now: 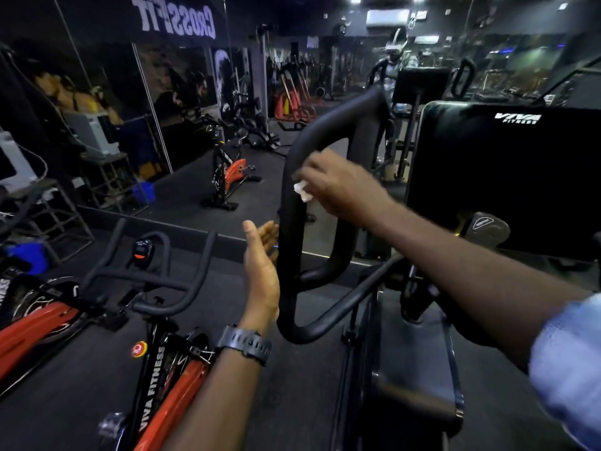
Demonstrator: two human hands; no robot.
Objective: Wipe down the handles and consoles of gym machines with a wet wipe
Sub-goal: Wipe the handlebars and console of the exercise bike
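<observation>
Wipe (302,191): white, crumpled, pinched in right hand (338,187) against left upright of loop handle (292,222); sits just below the upper bend of that bar; fingers curled round it, so right grip grasping the wipe and pressing it to the bar; slight blur on hand and wipe.

Left hand (261,255): grip released, fingers straight, palm facing the handle; fingertips just beside or touching the same upright lower down, cannot tell which; holds nothing; watch (244,344) on wrist.

Handle: black closed loop on an arm rising from lower right; dark console (507,177) with "VIVA FITNESS" mark to the right, apart from both hands.

Step in hand, as judged: wiping the handle, upper left section; console not yet reached; far side and bottom curve of loop likely still to do.

Next move calls for: drawing the wipe down the upright with firm wrap-round contact, then round the lower curve and up the far bar; left hand well placed to steady the loop if it swings; wipe small, so likely needs refolding to a clean face before the console.

Nearby: red spin bike (169,395) at lower left, its black handlebars (153,275) with small monitor; wall mirror (195,125) ahead showing more bikes.
</observation>
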